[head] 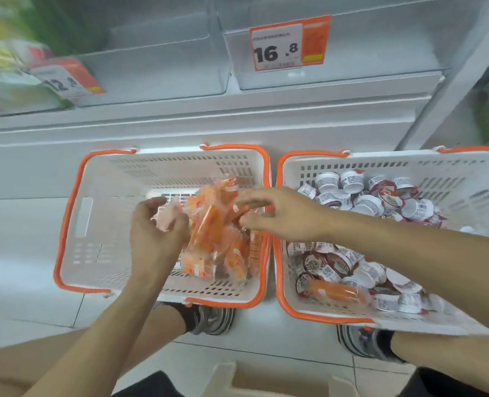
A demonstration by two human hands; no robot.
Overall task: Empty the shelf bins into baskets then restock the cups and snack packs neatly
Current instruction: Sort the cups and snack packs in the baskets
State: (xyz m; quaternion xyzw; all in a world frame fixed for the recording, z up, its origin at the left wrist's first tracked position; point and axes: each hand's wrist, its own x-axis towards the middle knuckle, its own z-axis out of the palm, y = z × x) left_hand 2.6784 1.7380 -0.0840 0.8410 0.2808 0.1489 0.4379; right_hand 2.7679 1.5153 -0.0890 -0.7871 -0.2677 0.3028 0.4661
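Observation:
Two white baskets with orange rims stand on the floor below the shelf. The left basket (100, 224) holds a pile of orange snack packs (217, 242). The right basket (452, 179) is filled with several small white cups (360, 202), and one orange snack pack (338, 292) lies on top of them near the front. My left hand (154, 236) grips a pale snack pack at the left side of the pile. My right hand (277, 213) reaches over the pile with fingers spread and slightly curled, touching the top packs. Two clear shelf bins (163, 61) above look empty.
Price tags hang on the bins: "16.8" (289, 44) on the right one, "12.8" (65, 78) on the left. Blurred green and yellow goods (5, 53) fill the shelf at far left. My shoes (209, 319) stand just behind the baskets. A pale plastic bin edge (266, 382) shows at bottom.

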